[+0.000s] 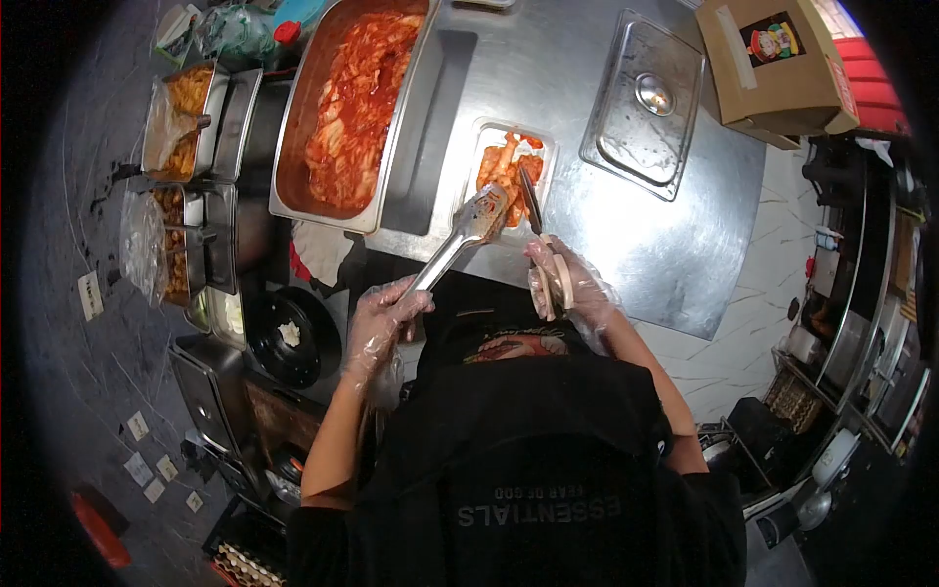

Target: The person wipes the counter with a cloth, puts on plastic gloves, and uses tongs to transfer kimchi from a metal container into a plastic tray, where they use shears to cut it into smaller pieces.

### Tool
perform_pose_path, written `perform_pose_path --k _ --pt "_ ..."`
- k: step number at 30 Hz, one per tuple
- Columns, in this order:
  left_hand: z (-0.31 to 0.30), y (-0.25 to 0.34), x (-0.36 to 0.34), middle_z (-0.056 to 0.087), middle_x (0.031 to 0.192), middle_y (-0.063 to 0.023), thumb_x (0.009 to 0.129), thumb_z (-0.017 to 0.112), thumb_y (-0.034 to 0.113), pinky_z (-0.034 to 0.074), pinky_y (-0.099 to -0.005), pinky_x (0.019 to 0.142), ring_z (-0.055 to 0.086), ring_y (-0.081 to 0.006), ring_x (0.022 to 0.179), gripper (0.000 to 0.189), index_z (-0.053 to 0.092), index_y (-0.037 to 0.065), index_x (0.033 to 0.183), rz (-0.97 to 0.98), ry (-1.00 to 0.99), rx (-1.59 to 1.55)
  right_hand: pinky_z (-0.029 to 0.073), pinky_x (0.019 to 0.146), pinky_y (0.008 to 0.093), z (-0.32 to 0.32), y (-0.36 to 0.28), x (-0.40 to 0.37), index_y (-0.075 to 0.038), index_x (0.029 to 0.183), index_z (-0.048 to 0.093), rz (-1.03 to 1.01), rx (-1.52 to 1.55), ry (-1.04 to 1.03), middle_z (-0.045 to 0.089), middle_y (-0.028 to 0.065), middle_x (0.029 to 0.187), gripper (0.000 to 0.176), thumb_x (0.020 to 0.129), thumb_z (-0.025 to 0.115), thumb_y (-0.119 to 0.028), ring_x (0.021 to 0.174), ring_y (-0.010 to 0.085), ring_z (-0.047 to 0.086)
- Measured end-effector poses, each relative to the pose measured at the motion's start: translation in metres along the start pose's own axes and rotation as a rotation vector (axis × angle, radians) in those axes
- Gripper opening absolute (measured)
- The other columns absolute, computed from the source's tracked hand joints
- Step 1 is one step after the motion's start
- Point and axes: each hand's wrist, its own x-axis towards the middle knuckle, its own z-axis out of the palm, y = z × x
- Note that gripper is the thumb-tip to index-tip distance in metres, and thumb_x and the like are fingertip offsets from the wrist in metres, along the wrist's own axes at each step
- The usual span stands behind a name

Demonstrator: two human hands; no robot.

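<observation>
My left hand (380,325), in a clear plastic glove, is closed around a pair of metal tongs (452,252). Their broad, sauce-smeared end rests over pieces of red-marinated meat (497,164) in a small shallow tray (550,161). Gloved the same way, my right hand (585,292) grips scissors with beige handles (561,282). The dark scissor blades (531,202) point away from me and reach over the meat beside the tongs' end. Part of the meat is hidden under the tongs.
A deep steel pan (299,147) of red-marinated meat stands left of the tray on the steel table (675,249). A steel lid (608,127) lies to the right, near a cardboard box (782,88). Food containers (223,210) and a black pan (279,342) are on the left.
</observation>
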Motion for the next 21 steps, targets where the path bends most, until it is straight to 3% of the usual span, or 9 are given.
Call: perform_pose_path --k 3,6,8,11,21 --pt "0.003 0.004 0.000 0.066 0.081 -0.0019 0.088 0.069 0.024 0.037 -0.0202 0.048 0.048 -0.0049 0.052 0.036 0.065 -0.002 0.113 -0.085 0.011 -0.019 0.045 0.037 0.0253 0.002 -0.014 -0.018 -0.007 0.108 0.048 -0.015 -0.033 -0.041 0.050 -0.0010 0.060 0.053 0.088 0.060 -0.056 0.043 0.0110 0.052" --pt "0.001 0.001 -0.002 0.066 0.081 -0.0012 0.088 0.069 0.026 0.036 -0.0192 0.048 0.047 -0.0050 0.051 0.037 0.064 -0.001 0.113 -0.124 0.010 -0.111 0.042 0.039 0.0242 0.002 -0.019 -0.030 -0.009 0.107 0.048 0.101 -0.152 -0.051 0.051 -0.0019 0.063 0.055 0.089 0.054 -0.061 0.046 0.0103 0.051" --pt "-0.002 0.000 -0.003 0.067 0.082 -0.0011 0.087 0.069 0.025 0.035 -0.0192 0.048 0.047 -0.0052 0.050 0.037 0.064 0.000 0.113 -0.139 0.014 -0.108 0.035 0.053 0.0234 0.008 -0.022 -0.040 -0.010 0.105 0.054 0.125 -0.207 -0.020 0.046 -0.0008 0.065 0.054 0.095 0.041 -0.061 0.057 0.0096 0.045" --pt "-0.003 -0.001 -0.004 0.067 0.082 -0.0014 0.087 0.069 0.025 0.035 -0.0195 0.047 0.047 -0.0054 0.050 0.035 0.064 0.001 0.112 -0.145 0.008 -0.122 0.038 0.045 0.0244 0.001 -0.014 -0.033 -0.015 0.101 0.049 0.137 -0.105 -0.094 0.050 -0.0034 0.063 0.053 0.088 0.050 -0.066 0.053 0.0092 0.051" --pt "0.002 0.009 -0.015 0.067 0.075 -0.0040 0.084 0.071 0.017 0.034 -0.0195 0.041 0.047 -0.0059 0.046 0.031 0.065 -0.002 0.107 -0.182 0.002 -0.114 0.039 0.043 0.0242 0.009 -0.028 -0.036 -0.014 0.101 0.048 0.179 -0.292 -0.010 0.045 -0.0039 0.061 0.054 0.085 0.057 -0.065 0.052 0.0088 0.049"
